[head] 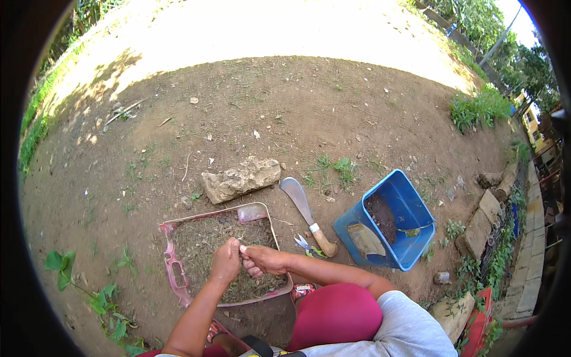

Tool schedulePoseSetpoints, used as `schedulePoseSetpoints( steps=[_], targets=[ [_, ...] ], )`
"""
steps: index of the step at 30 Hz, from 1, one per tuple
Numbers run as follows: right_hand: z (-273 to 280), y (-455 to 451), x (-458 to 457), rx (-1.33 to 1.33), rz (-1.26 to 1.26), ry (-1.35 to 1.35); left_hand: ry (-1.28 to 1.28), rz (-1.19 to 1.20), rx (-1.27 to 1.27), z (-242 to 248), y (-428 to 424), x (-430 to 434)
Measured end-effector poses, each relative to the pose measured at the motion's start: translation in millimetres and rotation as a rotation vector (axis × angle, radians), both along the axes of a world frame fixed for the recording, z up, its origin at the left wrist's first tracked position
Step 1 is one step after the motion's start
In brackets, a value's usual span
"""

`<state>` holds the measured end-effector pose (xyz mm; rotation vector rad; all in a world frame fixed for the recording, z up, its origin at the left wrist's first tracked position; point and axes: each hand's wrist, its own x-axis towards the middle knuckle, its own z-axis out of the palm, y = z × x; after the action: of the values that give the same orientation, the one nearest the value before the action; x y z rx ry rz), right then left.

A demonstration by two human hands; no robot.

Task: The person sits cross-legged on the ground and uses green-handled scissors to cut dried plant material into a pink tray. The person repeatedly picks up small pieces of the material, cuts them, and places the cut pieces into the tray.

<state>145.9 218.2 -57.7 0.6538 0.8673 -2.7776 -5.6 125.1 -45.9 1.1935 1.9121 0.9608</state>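
My left hand (pixel 226 261) and my right hand (pixel 264 260) meet, fingers curled, above a worn pink plastic crate (pixel 175 267) that holds soil and dry plant bits (pixel 200 241). Something small and pale shows between the fingertips, too small to name. Right of the crate, a machete (pixel 298 198) with a wooden handle lies on the dirt. Beside its handle are scissors or snips (pixel 303 243) with green handles. Farther right, a blue plastic bin (pixel 357 236) leans over with dark soil (pixel 380 218) inside.
A rough stone block (pixel 241 178) lies just beyond the crate. Leafy vines (pixel 102 303) grow at the lower left. Rocks (pixel 479 223), a small jar-like container (pixel 441 278) and a red plastic object (pixel 482 317) lie to the right, beside a block edging (pixel 526 259).
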Motion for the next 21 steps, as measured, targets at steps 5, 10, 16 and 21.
schedulePoseSetpoints(
  steps=[5,10,16,21],
  targets=[
    [34,29,-22,0.875,0.380,0.062,-0.247,-0.041,-0.153,-22,-2,-33],
    [122,43,-57,1.679,0.743,0.080,-0.574,-0.107,-0.218,60,-5,-52],
    [188,15,-86,1.918,0.757,0.075,-0.110,-0.191,-0.061,126,-34,-72],
    [190,-31,-68,2.014,0.465,-0.022,-0.200,-0.033,-0.075,141,-60,-62]
  ],
)
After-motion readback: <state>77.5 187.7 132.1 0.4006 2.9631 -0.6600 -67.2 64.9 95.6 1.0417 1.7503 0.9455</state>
